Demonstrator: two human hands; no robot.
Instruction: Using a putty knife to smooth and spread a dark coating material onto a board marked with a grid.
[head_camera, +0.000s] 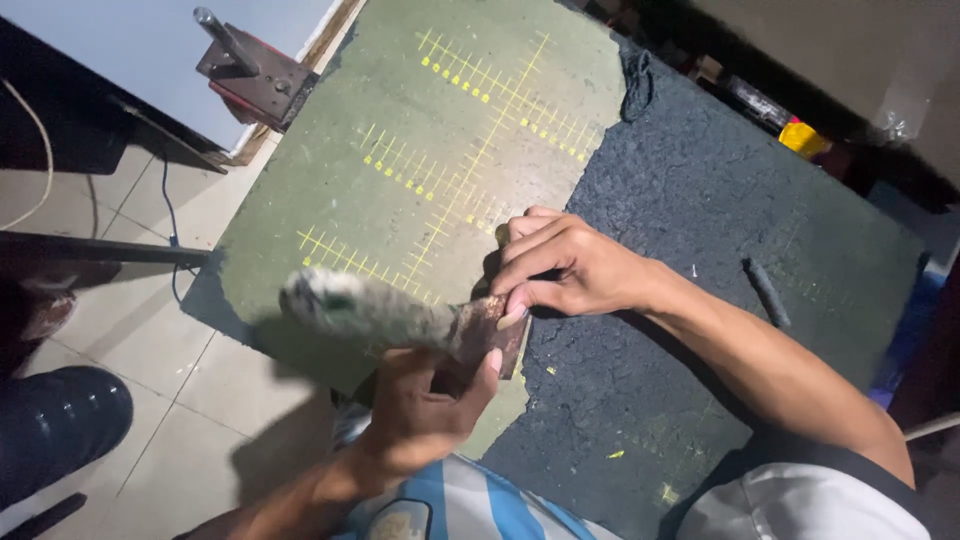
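A worn work table (700, 190) fills most of the view, its far and left part covered by a green cutting mat (400, 130) ruled with yellow grid lines, its right and near part bare, dark and crumbly where the covering has torn away. Beyond the table's far left corner a dark metal bracket with a rod (250, 65) stands against the wall, and pale floor tiles (150, 400) run along the left, where a dark shoe (55, 420) shows. A small dark stick (768, 293) lies alone on the rough surface to the right, well apart from the hands. The right hand (570, 270) rests palm down at the ragged edge of the mat, its fingers (515, 312) bent and pressing on a small brown piece (490, 325) there; I cannot tell just what that piece is. The left hand (425, 400) comes up from the near side, closed in a full fist around a tool with a thick, pale, wrapped handle (355, 310), thumb laid over it. The handle is blurred. Its long axis runs from left to right, slightly downward, and its dark working end meets the brown piece right under the right fingertips. So the piece lies just far and right of the left fist, and the right hand, already on it, is the nearer one.
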